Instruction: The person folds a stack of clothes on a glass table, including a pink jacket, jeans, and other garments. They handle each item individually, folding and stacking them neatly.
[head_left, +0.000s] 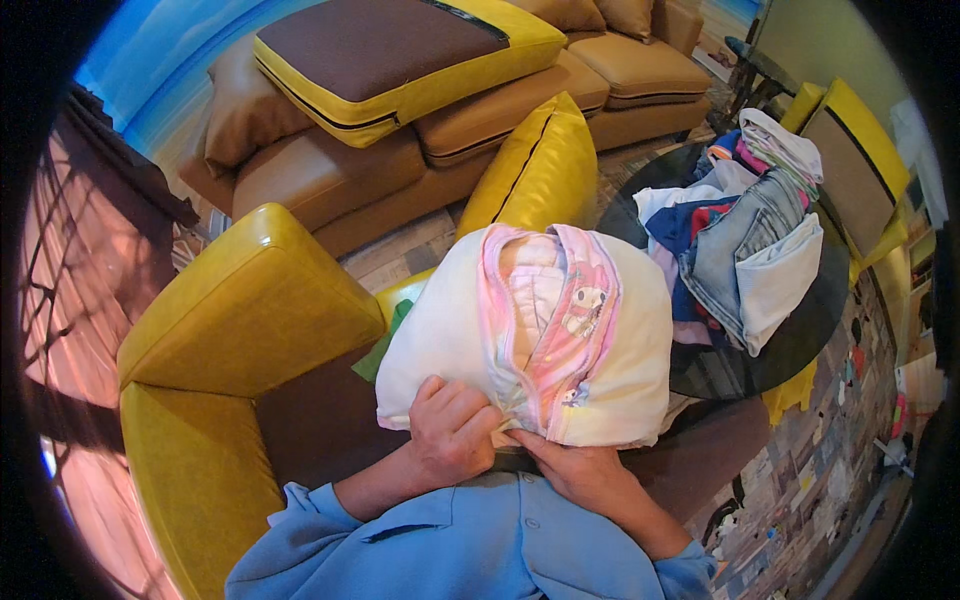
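A plump bundle of white cloth (442, 330) rests before me against my blue top (480, 540). Pink fabric with a cartoon print (589, 307) crosses its middle, around an opening where pale quilted cloth (536, 292) shows. My left hand (452, 431) is closed in a fist on the bundle's near edge. Beside it, my right hand (574, 465) pinches the same edge with the thumb on top; its fingers are partly hidden under the cloth. A bit of green cloth (382, 349) sticks out at the bundle's left.
A yellow armchair (247, 300) surrounds me on the left. To the right, a dark round table (810, 330) bears a pile of clothes with jeans (739, 240). Ahead stand a yellow cushion (540, 165) and a tan sofa (330, 172) carrying a large yellow-and-brown cushion (390, 60).
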